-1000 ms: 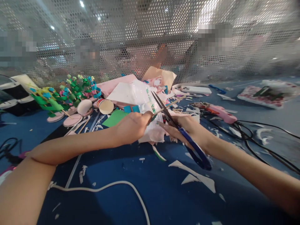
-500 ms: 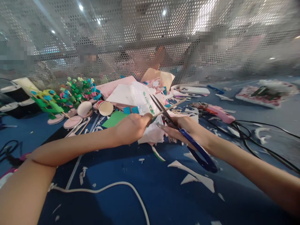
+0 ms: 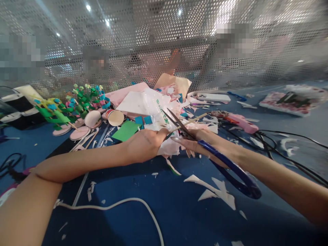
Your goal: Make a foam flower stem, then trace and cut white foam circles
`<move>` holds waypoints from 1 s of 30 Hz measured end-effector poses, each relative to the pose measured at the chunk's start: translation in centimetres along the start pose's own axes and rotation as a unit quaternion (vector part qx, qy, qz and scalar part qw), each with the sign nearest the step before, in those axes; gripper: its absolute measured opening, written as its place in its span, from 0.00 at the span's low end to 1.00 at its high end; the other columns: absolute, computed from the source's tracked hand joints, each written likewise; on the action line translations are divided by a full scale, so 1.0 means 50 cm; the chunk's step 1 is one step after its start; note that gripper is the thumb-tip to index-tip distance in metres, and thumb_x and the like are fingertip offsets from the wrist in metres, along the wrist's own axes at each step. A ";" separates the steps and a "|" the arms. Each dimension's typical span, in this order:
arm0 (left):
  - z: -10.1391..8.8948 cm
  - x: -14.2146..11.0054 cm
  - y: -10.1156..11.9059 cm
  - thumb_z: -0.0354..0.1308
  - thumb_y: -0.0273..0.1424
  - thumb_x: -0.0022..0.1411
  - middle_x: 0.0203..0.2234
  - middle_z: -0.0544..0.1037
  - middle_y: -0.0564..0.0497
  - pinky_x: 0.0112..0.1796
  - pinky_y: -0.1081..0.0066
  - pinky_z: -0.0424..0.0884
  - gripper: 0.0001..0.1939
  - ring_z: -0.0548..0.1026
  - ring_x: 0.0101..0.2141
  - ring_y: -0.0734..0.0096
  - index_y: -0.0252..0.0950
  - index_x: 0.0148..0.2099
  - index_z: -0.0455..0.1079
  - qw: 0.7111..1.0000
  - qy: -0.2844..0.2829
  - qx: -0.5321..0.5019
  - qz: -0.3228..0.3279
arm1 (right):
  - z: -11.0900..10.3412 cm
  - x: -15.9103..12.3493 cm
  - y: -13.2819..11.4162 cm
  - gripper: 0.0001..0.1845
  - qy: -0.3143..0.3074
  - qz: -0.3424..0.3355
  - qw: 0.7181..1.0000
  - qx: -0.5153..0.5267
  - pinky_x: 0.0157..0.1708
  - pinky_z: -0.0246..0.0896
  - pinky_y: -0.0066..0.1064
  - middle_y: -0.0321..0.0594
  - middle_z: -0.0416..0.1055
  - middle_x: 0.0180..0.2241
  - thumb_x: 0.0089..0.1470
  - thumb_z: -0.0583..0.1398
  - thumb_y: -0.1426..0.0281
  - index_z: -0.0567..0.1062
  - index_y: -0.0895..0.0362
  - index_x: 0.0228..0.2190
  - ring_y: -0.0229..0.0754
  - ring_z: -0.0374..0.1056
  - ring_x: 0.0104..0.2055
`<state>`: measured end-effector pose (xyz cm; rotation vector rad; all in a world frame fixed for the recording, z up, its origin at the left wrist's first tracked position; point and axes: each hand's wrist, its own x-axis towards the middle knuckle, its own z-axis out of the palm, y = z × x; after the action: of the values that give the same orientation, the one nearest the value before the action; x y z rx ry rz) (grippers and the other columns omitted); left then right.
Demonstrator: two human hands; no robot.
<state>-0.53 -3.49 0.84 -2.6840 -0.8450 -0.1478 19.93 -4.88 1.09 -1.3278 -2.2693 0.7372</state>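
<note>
My left hand (image 3: 143, 145) is closed in a pinch on a thin wooden stick (image 3: 197, 118). The stick slants up to the right and crosses the blades of a large pair of scissors. My right hand (image 3: 212, 141) grips the scissors (image 3: 232, 165) near the pivot, the dark blue handles sticking out toward me. Their dark blades point up and to the left, slightly parted. A bit of green shows by my left fingertips; what it belongs to is hard to tell. Behind both hands lies a crumpled white plastic bag (image 3: 153, 102).
Paper plants on round pink bases (image 3: 80, 133) stand at the left. A pink glue gun (image 3: 242, 123) with black cables lies right, near a white phone (image 3: 214, 98). White scraps (image 3: 225, 196) and a white cable (image 3: 123, 201) lie in front. A perforated metal screen (image 3: 153, 41) rises behind.
The scissors' handles have swung outward to the right and toward me, uncovering more of a white scrap. The left hand and the stick have shifted slightly right.
</note>
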 end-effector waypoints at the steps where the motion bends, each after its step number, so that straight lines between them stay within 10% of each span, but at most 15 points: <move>1: -0.002 0.000 0.000 0.44 0.23 0.58 0.22 0.74 0.46 0.17 0.73 0.61 0.15 0.72 0.19 0.69 0.24 0.47 0.59 1.000 -0.004 0.002 0.000 | 0.000 0.000 -0.004 0.17 -0.010 0.003 1.000 -0.007 0.25 0.54 0.29 0.36 0.64 0.20 0.51 0.52 0.56 0.66 0.57 0.22 0.38 0.60 0.23; 21: -0.020 0.011 -0.030 0.44 0.20 0.58 0.18 0.73 0.48 0.22 0.75 0.63 0.10 0.72 0.20 0.71 0.29 0.37 0.66 0.995 0.061 0.012 -0.078 | 0.024 0.027 0.024 0.13 0.106 0.002 0.994 -0.022 0.17 0.54 0.25 0.36 0.65 0.10 0.46 0.51 0.67 0.64 0.56 0.14 0.38 0.64 0.14; 30: 0.010 -0.002 -0.026 0.40 0.22 0.65 0.24 0.74 0.46 0.21 0.78 0.65 0.17 0.74 0.24 0.74 0.23 0.50 0.65 0.948 0.236 0.208 -0.042 | 0.022 0.028 0.017 0.15 0.104 0.030 0.994 0.016 0.17 0.55 0.26 0.36 0.65 0.10 0.49 0.53 0.65 0.63 0.57 0.15 0.38 0.64 0.14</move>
<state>-1.36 -2.39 0.71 -2.0931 -0.7362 -0.5433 19.21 -3.56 -0.19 -1.3932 -2.0555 0.6206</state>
